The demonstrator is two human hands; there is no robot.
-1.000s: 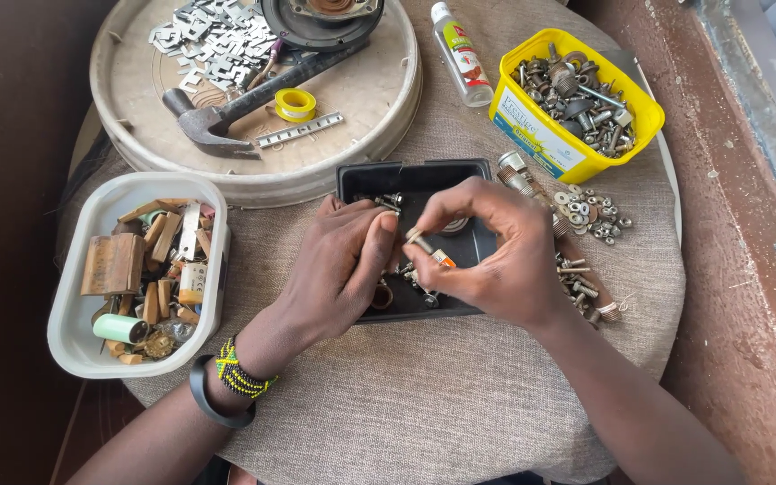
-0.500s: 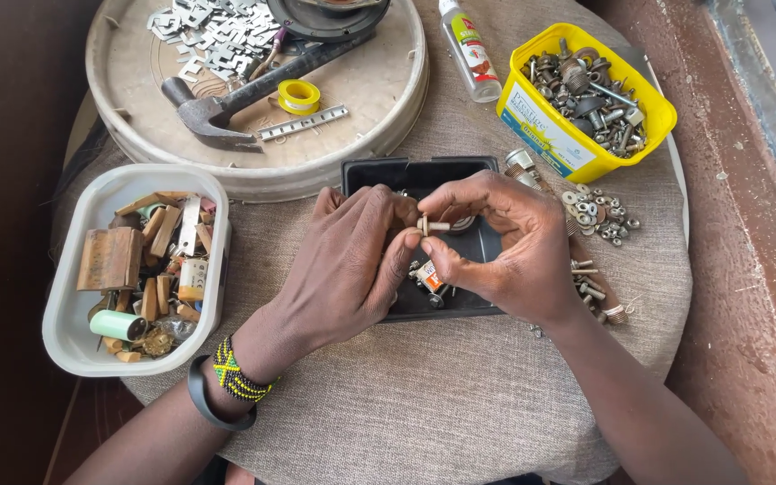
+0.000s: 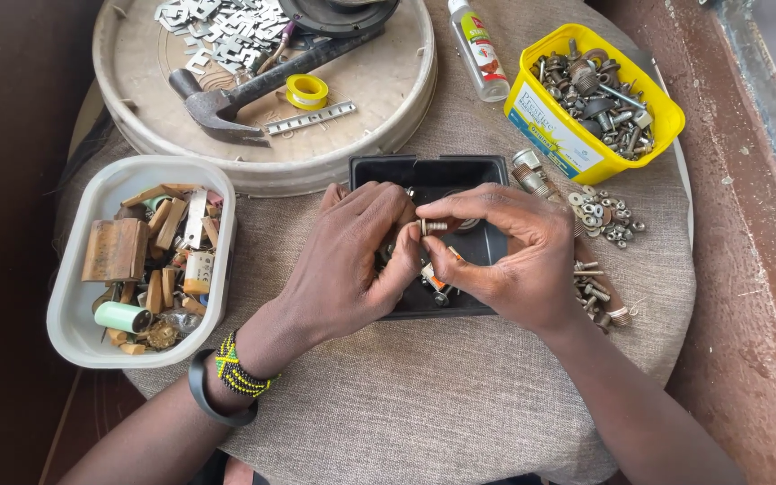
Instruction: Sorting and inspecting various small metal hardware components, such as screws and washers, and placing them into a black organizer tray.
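Observation:
Both hands meet over a small black tray [image 3: 388, 166] on a cloth-covered round table. My left hand [image 3: 352, 260], with a beaded wristband and a black bangle, has its fingertips pinched on one end of a small metal bolt [image 3: 433, 226]. My right hand [image 3: 505, 260] pinches the bolt's other end between thumb and forefinger. A small orange-and-white part [image 3: 433, 277] shows under the fingers, in the tray. The rest of the tray's contents is mostly hidden by the hands.
A yellow tub [image 3: 550, 135] of bolts and nuts stands back right, with loose nuts and washers [image 3: 604, 220] beside it. A white tub [image 3: 74, 314] of wooden bits sits left. The round tray [image 3: 136, 135] behind holds a hammer [image 3: 226, 99], yellow tape roll [image 3: 306, 90] and metal clips. A small bottle [image 3: 478, 49] lies nearby.
The hands have lifted the small bolt up from the tray's parts and now hold it between both sets of fingertips. The view has shifted slightly.

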